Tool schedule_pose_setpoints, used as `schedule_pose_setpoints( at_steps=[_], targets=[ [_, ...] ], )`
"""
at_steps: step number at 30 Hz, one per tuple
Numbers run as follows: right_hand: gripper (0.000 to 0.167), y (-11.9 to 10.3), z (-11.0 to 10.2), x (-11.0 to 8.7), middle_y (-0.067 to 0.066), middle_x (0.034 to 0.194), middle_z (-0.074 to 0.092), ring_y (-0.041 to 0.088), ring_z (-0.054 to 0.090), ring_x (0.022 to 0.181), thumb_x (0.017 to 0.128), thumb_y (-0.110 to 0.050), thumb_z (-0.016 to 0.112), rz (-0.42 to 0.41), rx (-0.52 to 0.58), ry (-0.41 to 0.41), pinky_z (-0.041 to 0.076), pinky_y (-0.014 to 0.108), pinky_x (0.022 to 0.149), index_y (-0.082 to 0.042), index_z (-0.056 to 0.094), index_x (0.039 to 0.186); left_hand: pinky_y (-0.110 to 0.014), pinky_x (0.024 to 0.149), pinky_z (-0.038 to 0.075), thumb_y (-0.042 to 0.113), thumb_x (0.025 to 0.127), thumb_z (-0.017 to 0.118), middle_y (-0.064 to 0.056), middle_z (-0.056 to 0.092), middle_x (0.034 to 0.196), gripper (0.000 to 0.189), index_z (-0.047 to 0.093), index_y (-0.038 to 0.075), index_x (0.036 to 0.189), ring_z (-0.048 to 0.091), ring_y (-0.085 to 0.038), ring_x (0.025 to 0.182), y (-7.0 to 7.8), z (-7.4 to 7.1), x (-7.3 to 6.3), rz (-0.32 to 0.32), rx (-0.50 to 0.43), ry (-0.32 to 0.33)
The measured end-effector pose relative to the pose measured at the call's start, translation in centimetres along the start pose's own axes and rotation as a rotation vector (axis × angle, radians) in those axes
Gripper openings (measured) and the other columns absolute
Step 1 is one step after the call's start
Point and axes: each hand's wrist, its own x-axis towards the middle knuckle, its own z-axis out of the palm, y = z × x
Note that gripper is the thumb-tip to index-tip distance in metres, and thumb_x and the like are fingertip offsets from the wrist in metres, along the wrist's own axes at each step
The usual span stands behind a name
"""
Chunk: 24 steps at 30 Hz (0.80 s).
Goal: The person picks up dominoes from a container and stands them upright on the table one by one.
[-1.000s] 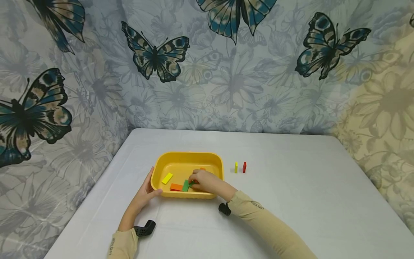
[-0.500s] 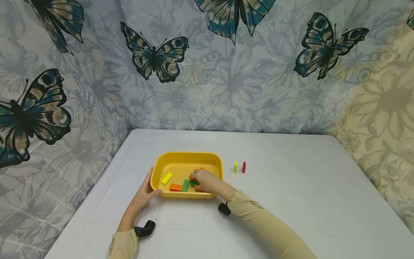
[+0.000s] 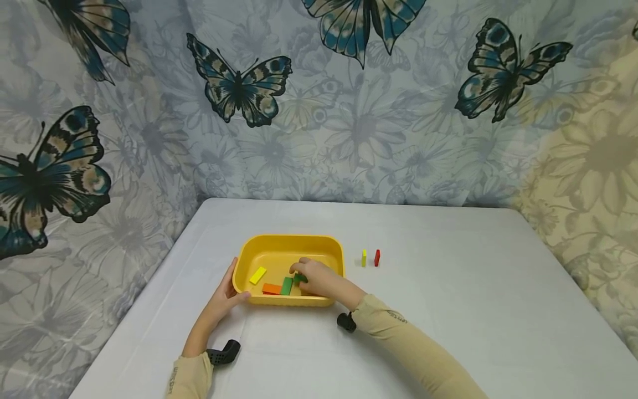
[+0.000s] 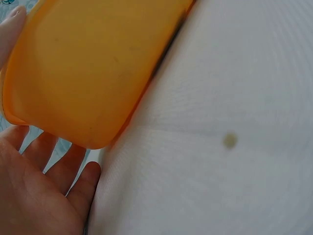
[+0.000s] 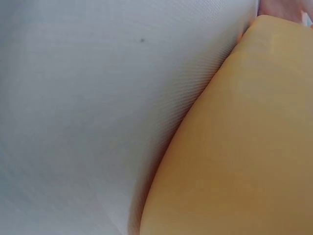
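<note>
My left hand (image 3: 224,298) holds the left end of a yellow plastic tray (image 3: 286,301), with the thumb at the near corner and the fingers along the side. In the left wrist view, the left hand's fingers (image 4: 58,164) reach round the tray's end wall (image 4: 83,83). Inside the tray my right hand (image 3: 319,277) pinches a green block (image 3: 300,277). Beside it lie another green block (image 3: 286,286), an orange block (image 3: 271,288) and, farther left, a yellow block (image 3: 258,275). The right wrist view has only the tray's outer wall (image 5: 234,137) close up, hiding the right fingers.
Right of the tray, a small yellow block (image 3: 364,257) and a red block (image 3: 377,257) stand upright on the white-covered table (image 3: 438,288). Behind the table rises a butterfly-patterned wall (image 3: 359,133). Each forearm carries a black wrist device (image 3: 224,352).
My right hand has shifted slightly up and left within the tray, and the green block in its fingers shows a little higher. The left hand and the tray have stayed in place.
</note>
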Motion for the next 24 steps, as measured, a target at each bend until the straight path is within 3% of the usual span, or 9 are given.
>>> schedule_pose_setpoints(
  at_steps=[5, 12, 14, 19, 24],
  targets=[
    [0.024, 0.21, -0.06, -0.13, 0.004, 0.095, 0.053, 0.011, 0.05, 0.075, 0.083, -0.005, 0.06, -0.048, 0.062, 0.057, 0.044, 0.018, 0.069, -0.007, 0.061, 0.106, -0.015, 0.093, 0.027, 0.006, 0.084, 0.06, -0.009, 0.003, 0.148, 0.085, 0.001, 0.011, 0.145, 0.014, -0.028, 0.131, 0.07, 0.04, -0.05, -0.014, 0.015, -0.002],
    [0.022, 0.31, -0.34, -0.02, 0.005, 0.097, 0.053, 0.013, 0.051, 0.078, 0.083, -0.005, 0.06, -0.112, 0.052, 0.097, 0.044, 0.021, 0.071, -0.007, 0.062, 0.105, -0.04, 0.1, 0.02, 0.005, 0.084, 0.06, -0.01, 0.005, 0.148, 0.084, 0.003, 0.01, 0.145, 0.014, -0.029, 0.131, 0.1, 0.03, 0.21, 0.005, 0.035, 0.017],
    [0.023, 0.27, -0.31, 0.01, 0.004, 0.097, 0.054, 0.012, 0.051, 0.078, 0.083, -0.006, 0.06, -0.122, 0.042, 0.095, 0.044, 0.02, 0.071, -0.007, 0.062, 0.105, -0.037, 0.1, 0.021, 0.004, 0.084, 0.06, -0.01, 0.004, 0.148, 0.084, 0.002, 0.01, 0.145, 0.013, -0.028, 0.131, 0.02, 0.0, 0.18, 0.007, 0.025, 0.012],
    [0.023, 0.3, -0.18, -0.1, 0.004, 0.098, 0.054, 0.01, 0.051, 0.077, 0.083, -0.005, 0.059, -0.15, 0.059, 0.113, 0.044, 0.018, 0.07, -0.006, 0.062, 0.106, -0.015, 0.093, 0.028, 0.004, 0.084, 0.059, -0.009, 0.002, 0.148, 0.084, 0.001, 0.011, 0.145, 0.014, -0.028, 0.131, -0.24, -0.06, 0.11, -0.002, -0.004, -0.007],
    [0.023, 0.52, -0.17, -0.04, 0.005, 0.098, 0.054, 0.011, 0.051, 0.077, 0.083, -0.004, 0.059, -0.177, 0.066, 0.142, 0.044, 0.017, 0.069, -0.004, 0.061, 0.105, -0.011, 0.089, 0.029, 0.004, 0.084, 0.06, -0.01, 0.004, 0.148, 0.085, 0.001, 0.011, 0.145, 0.017, -0.029, 0.129, -0.34, -0.04, 0.21, 0.0, -0.004, -0.001]
  ],
)
